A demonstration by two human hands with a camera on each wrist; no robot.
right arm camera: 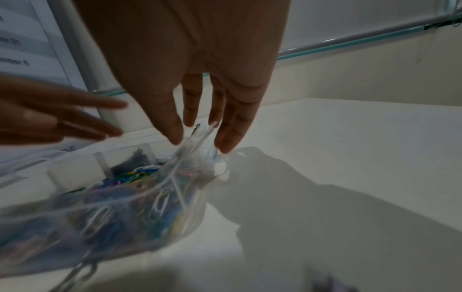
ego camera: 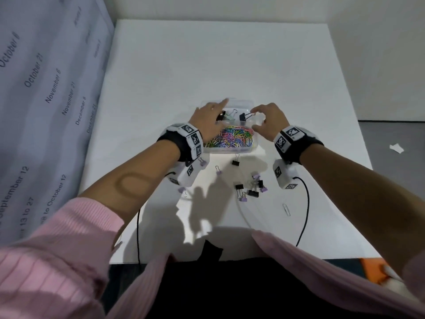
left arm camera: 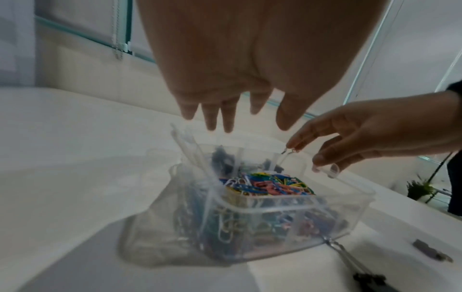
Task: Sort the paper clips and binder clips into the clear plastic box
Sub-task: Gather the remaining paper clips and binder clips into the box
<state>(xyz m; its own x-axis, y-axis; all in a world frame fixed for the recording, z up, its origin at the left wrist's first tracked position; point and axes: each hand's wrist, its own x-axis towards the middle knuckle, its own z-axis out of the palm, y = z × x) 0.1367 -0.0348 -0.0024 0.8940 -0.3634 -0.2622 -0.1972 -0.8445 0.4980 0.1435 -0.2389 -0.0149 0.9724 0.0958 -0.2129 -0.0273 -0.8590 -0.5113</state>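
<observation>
Clear plastic box: centre of the head view, on the white table; divided, with small compartments along the far side and one large compartment nearer the person
Paper clips: a multicoloured heap filling the large compartment; one lone paper clip lies on the table, lower right of centre
Right hand: above the box's far right corner; fingertips pinch the wire handle of a black binder clip, which hangs over a small far compartment (the wrist view shows only a wire tip between the fingers)
Left hand: over the box's far left, fingers straight and spread, holding nothing that can be seen; forefinger points toward the far rim
Far compartments: a black clip and a pale green clip lie below the left hand
Loose binder clips: a black and lilac cluster on the table just below the box; a single black one lies close to the box's near wall; lilac ones are scattered to the left
Wrists: both carry black bands with white marker blocks and trailing cables
Sleeves: pink, pushed up the forearms
</observation>
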